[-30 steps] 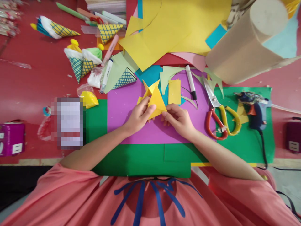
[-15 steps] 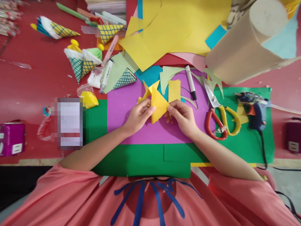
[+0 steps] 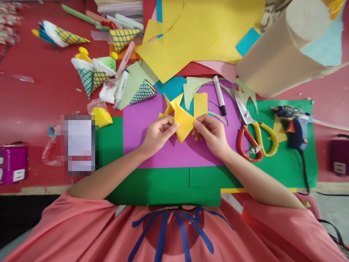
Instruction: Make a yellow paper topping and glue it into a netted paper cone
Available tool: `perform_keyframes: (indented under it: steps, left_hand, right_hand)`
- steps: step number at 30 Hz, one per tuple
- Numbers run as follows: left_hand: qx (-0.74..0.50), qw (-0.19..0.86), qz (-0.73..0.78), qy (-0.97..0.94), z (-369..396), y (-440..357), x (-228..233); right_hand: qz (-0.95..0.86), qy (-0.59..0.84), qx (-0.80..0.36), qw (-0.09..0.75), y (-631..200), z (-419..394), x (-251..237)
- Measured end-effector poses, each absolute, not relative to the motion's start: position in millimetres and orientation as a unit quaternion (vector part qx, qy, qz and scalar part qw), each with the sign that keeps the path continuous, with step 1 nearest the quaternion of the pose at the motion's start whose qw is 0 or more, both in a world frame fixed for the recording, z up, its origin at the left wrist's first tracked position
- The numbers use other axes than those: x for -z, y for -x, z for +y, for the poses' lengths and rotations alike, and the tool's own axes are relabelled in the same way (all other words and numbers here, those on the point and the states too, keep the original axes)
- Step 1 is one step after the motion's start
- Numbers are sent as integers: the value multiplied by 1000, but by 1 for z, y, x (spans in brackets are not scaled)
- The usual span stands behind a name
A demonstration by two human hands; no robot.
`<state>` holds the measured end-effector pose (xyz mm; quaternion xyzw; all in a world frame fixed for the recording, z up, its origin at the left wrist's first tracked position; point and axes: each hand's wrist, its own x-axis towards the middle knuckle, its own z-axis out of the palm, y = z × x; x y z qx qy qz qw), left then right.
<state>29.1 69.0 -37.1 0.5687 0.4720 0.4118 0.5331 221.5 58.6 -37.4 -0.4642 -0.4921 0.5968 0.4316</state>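
Both hands pinch one folded yellow paper piece (image 3: 184,122) just above the purple sheet (image 3: 152,149): the left hand (image 3: 158,134) grips its left edge, the right hand (image 3: 209,134) its right corner. Scissors (image 3: 252,136) lie right of the purple sheet on the counter (image 3: 40,94).

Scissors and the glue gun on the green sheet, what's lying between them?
In the head view, a small yellow paper scrap lies on the green sheet between the scissors and the glue gun, beside the scissors' yellow handle.
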Motion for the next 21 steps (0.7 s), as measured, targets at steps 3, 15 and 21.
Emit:
perform_keyframes:
  steps: [3,15,21]
  left_hand:
    - [-425,531,476,-557,70,-29,38]
    - [-440,499,494,-560,71,-27,39]
    - [-444,522,492,-537,73,-27,39]
  right_hand:
    - [-494,466,-596,428,-222,59,38]
    - [-495,466,-600,421,-222,58,37]
    - [-518,467,-593,401,-222,58,38]
